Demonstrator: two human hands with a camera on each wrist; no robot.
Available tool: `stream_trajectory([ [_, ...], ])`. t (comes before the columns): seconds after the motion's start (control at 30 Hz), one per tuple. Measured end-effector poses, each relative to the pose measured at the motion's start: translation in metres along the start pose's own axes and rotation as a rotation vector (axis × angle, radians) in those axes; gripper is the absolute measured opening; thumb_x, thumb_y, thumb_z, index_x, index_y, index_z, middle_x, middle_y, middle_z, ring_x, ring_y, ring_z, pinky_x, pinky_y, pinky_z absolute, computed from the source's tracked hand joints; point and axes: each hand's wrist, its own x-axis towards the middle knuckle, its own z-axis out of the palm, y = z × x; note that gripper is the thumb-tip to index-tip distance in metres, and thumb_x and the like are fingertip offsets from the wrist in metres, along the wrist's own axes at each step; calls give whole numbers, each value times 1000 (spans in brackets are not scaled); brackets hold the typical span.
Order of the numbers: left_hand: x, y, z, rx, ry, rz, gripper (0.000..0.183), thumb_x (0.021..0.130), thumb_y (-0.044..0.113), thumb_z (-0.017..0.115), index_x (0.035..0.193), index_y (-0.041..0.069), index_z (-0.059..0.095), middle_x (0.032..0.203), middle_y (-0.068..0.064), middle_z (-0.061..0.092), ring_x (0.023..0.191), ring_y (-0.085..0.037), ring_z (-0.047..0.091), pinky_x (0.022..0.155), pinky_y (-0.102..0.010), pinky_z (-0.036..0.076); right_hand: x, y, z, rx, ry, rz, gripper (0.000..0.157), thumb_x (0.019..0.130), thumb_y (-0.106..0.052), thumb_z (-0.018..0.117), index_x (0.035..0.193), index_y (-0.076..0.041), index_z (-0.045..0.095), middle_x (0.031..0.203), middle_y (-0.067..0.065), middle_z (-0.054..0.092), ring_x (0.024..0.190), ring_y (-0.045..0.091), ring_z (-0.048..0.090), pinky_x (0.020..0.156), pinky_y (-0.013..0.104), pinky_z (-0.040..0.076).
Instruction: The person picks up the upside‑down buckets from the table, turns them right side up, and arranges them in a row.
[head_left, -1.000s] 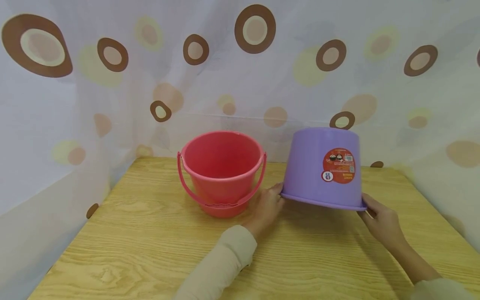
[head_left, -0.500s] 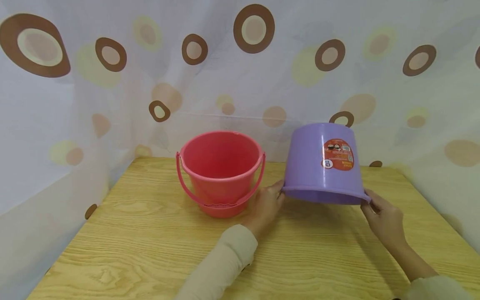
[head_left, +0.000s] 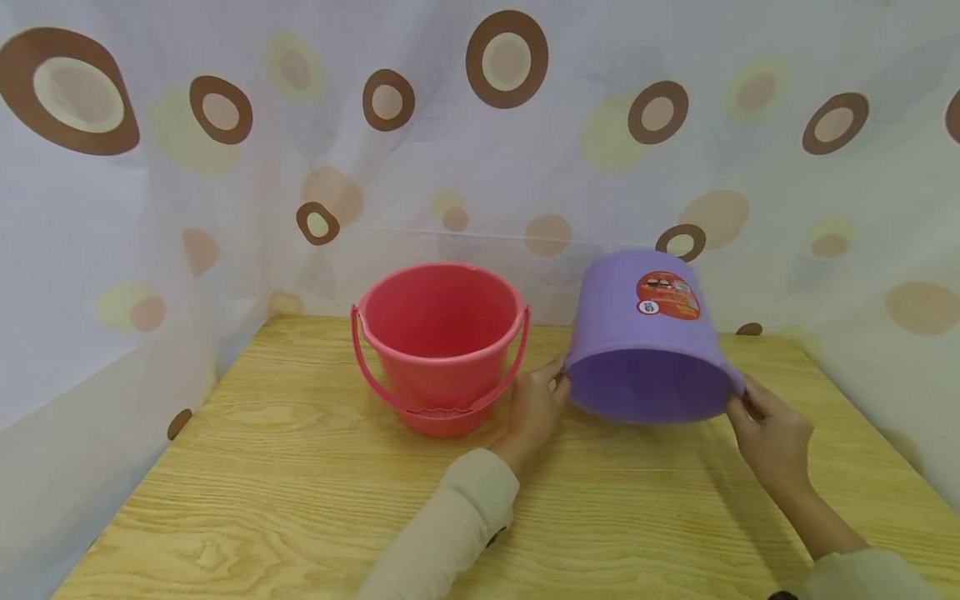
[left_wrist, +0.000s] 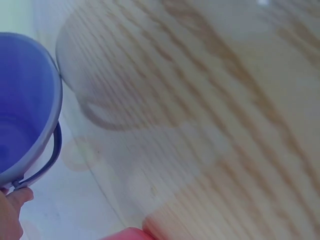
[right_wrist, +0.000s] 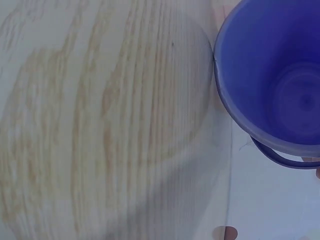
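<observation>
A purple bucket [head_left: 641, 312] with a round red sticker lies tipped over at the right of the table, its mouth facing me and downward in the head view. My left hand [head_left: 536, 408] grips its rim on the left side. On the right side, my right hand [head_left: 776, 437] pinches the rim. The wrist views look into the bucket [right_wrist: 265, 65], whose inside shows nothing in it; its handle [left_wrist: 52, 160] hangs behind the rim. Left of my left hand stands an upright red bucket [head_left: 442, 375], its handle hanging down in front.
The wooden table [head_left: 300, 500] lies under both buckets. A pale curtain [head_left: 450, 167] with brown and cream ovals closes off the back and sides. The red bucket stands close to my left wrist.
The purple bucket has rolled back from nearly upside down, so its mouth now faces me and its sticker has moved up. Both hands keep hold of the rim. The red bucket has stayed still.
</observation>
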Motion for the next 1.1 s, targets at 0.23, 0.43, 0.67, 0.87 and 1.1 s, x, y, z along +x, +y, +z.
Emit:
stream_trajectory([
  [0.23, 0, 0, 5, -88, 87, 38, 30, 82, 2, 62, 111, 4, 68, 102, -9, 70, 89, -15, 69, 72, -16, 54, 2, 2, 0, -6, 29, 3, 29, 69, 25, 56, 97, 18, 63, 100, -34, 53, 88, -24, 52, 68, -3, 41],
  [0.43, 0, 0, 6, -41, 125, 71, 30, 79, 2, 63, 108, 6, 70, 94, -6, 73, 73, -8, 68, 62, -11, 51, 2, 0, 0, -17, 70, 7, 33, 69, 24, 58, 101, 17, 62, 100, -33, 52, 86, -25, 52, 67, -3, 40],
  [0.67, 2, 7, -1, 30, 176, 133, 30, 78, 6, 67, 108, 8, 71, 85, -5, 74, 71, -11, 70, 56, -11, 49, 8, -5, -3, 19, 89, 10, 34, 71, 24, 59, 104, 18, 58, 102, -33, 54, 86, -23, 54, 69, -3, 42],
  [0.87, 3, 12, -5, 51, 164, 85, 32, 78, 12, 69, 111, 13, 70, 89, -5, 74, 66, -11, 69, 50, -11, 44, 12, -7, -6, 13, 89, 5, 33, 71, 22, 62, 104, 18, 59, 104, -38, 54, 86, -23, 55, 68, -2, 42],
  [1.1, 5, 19, -11, -26, 69, 16, 35, 82, 14, 66, 118, 16, 65, 94, -5, 73, 65, -7, 64, 51, -8, 43, 19, -8, -11, 33, 85, -17, 32, 71, 23, 61, 103, 19, 59, 104, -35, 55, 89, -21, 56, 69, -1, 43],
])
